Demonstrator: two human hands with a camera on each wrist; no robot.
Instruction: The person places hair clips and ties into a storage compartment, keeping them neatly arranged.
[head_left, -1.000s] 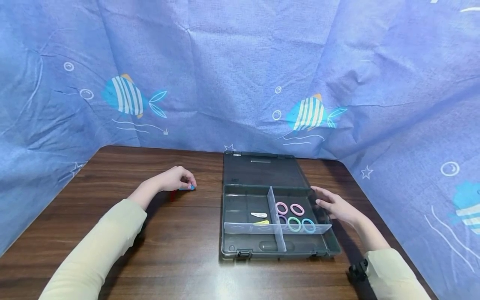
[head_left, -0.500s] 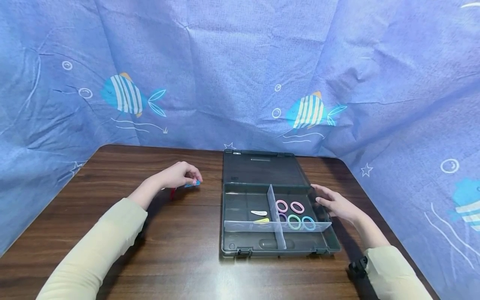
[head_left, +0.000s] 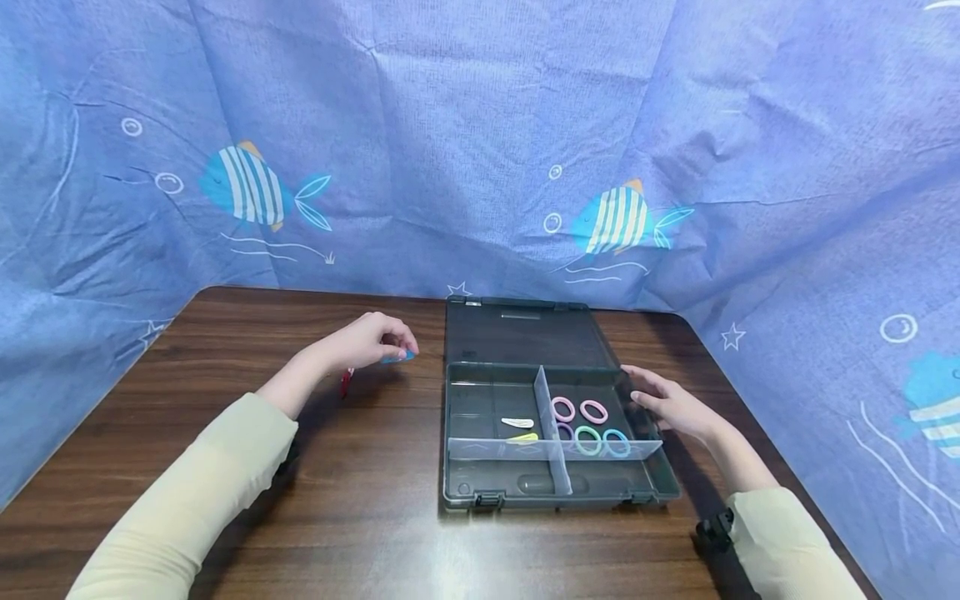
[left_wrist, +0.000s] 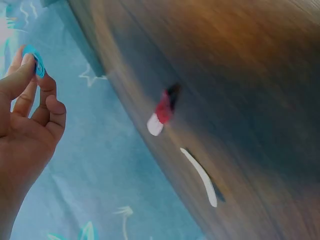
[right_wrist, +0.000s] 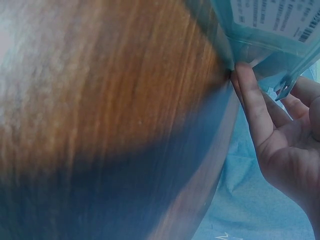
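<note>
My left hand pinches the blue clip over the worktop, long axis roughly crosswise — open box lies to its right, back-left compartment nearer this hand, my right hand touching the box's right side.

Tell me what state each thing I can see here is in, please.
Case: open
Lid: folded back
Dividers: standing upright
Rings: loose in the far right compartment
White clip: lying in the far left compartment
Yellow clip: lying in the same compartment
Blue clip: pinched in the left grip, off the table
Red item: on the table, shape unclear
White strip: lying on the table
Right grip: touching the case's side
</note>
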